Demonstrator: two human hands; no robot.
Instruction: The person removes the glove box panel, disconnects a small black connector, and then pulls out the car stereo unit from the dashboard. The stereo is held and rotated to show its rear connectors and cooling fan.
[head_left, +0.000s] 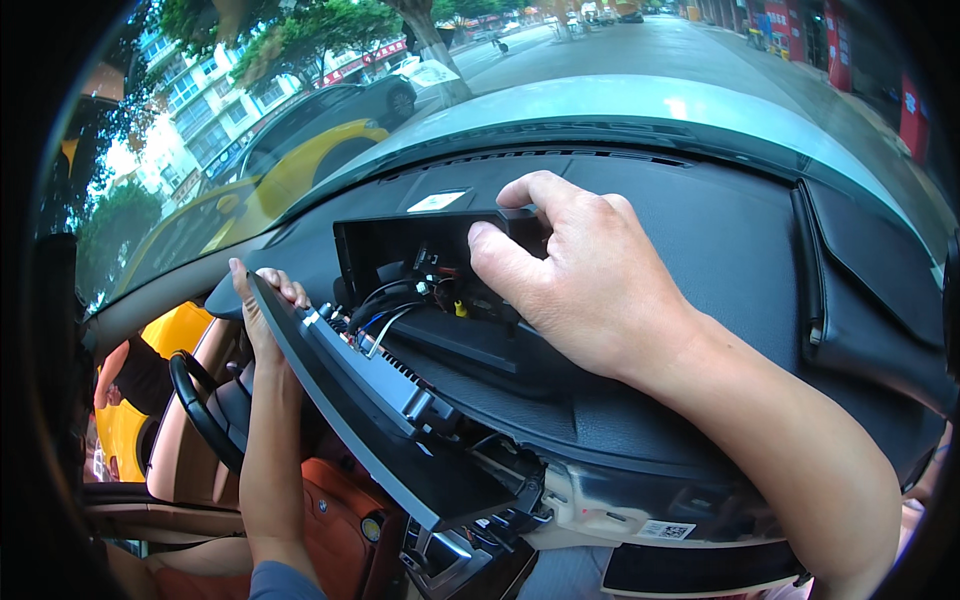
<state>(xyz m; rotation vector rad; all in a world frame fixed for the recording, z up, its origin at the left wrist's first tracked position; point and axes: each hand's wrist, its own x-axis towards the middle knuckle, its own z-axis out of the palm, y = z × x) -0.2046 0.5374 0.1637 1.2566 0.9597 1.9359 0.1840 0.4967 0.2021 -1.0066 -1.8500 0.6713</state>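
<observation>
My left hand (264, 304) grips the far left end of a wide car display unit (352, 420). The display is tilted out from the dashboard, its metal-cased back (375, 375) facing up and right. A wiring bundle (386, 301) runs from that back into an open black plastic housing (375, 244) on the dashboard. One yellow connector (460, 308) shows among the wires. My right hand (581, 274) holds the housing's upper right corner, thumb in front and index finger over the top edge. Its other fingers are mostly hidden.
A black leather pouch (874, 292) lies on the right of the dashboard (697, 247). Below, exposed beige trim (592, 510) bears a printed label. The steering wheel (202, 409) and an orange seat (337, 510) are at left. Outside stand a person (139, 375) and a yellow car (120, 435).
</observation>
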